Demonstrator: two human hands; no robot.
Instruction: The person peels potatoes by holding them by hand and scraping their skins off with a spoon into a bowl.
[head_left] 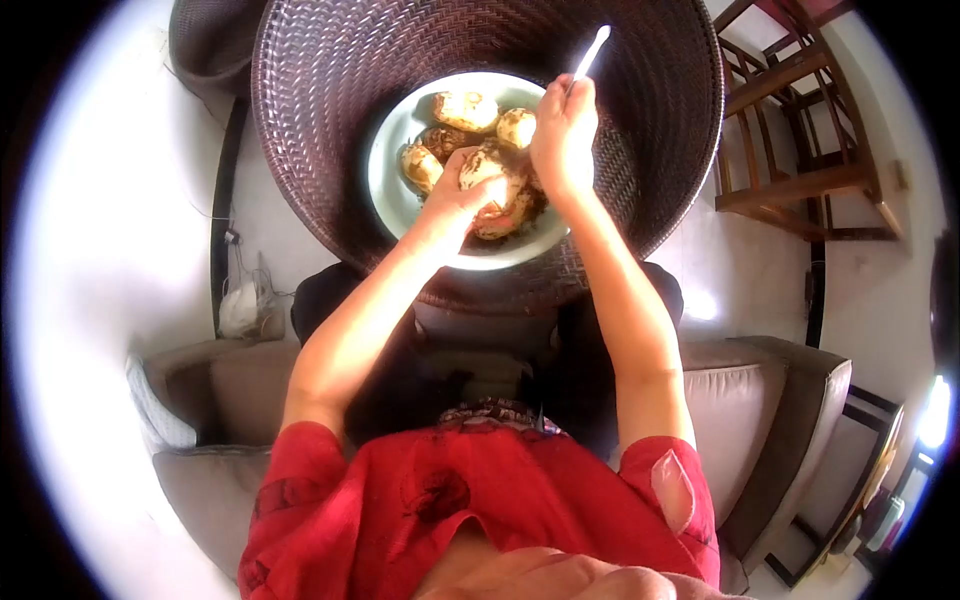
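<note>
A pale round bowl (pixel 385 190) holds several potato-like tubers, pale with patches of brown skin. My left hand (pixel 450 210) is closed around one partly peeled tuber (pixel 482 168) over the bowl. Just right of it, my right hand (pixel 564 140) grips a slim white-handled tool (pixel 590 55), whose handle sticks up past the thumb. The tool's working end is hidden by the hand. Near the bowl's far side lies a pale tuber (pixel 465 110), with a browner tuber (pixel 443 142) below it. Another pale tuber (pixel 421 168) rests at the left.
The bowl sits inside a dark brown woven wicker seat or basket (pixel 320 110) with high curved sides. A wooden chair (pixel 790 190) stands at the right. Brown sofa cushions (pixel 730 400) flank me. A white bag with cables (pixel 240 308) lies on the floor at left.
</note>
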